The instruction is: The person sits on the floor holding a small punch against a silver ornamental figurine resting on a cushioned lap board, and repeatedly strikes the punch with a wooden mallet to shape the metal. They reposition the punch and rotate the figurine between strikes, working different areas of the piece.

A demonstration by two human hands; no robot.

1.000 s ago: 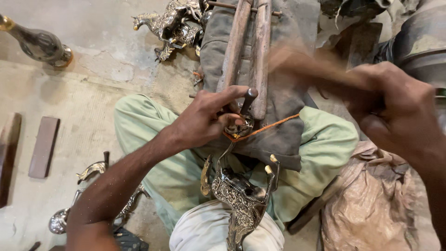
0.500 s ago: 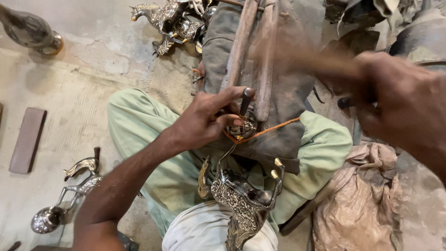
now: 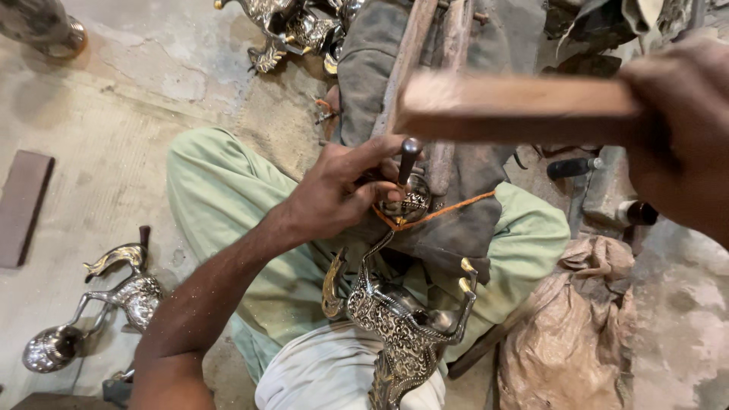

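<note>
- My left hand [image 3: 334,193] is closed around a thin steel punch [image 3: 408,161], pinching it upright, its tip down on the rounded, engraved end of the brass ornament [image 3: 402,319].
- My right hand [image 3: 680,129] is wrapped tight around a wooden mallet handle [image 3: 516,106]. It's a plain, pale bar of wood, blurred, sitting just above the punch.
- The ornament is the landmark here: shiny silver-and-gold metal, a curvy animal shape with a long neck and gold-tipped horns, covered in fine scrollwork. It lies across my lap, the worked end against a dusty grey cloth pad [image 3: 456,205].
- An orange cord [image 3: 448,214] runs over the pad, right beside the ornament's top end.
- My pale green trousers [image 3: 228,205] are under and on both sides of the ornament.
- Left of the ornament, on the rough concrete floor [image 3: 99,152], lies another polished metal figure [image 3: 99,304] with a round base. Further left is a flat dark reddish slab [image 3: 23,205].
- Above the ornament, past the pad, more shiny figures [image 3: 292,26] sit in a heap.
- Right of the ornament there's a crumpled brown sack [image 3: 569,334]; I can't tell what's in it.
</note>
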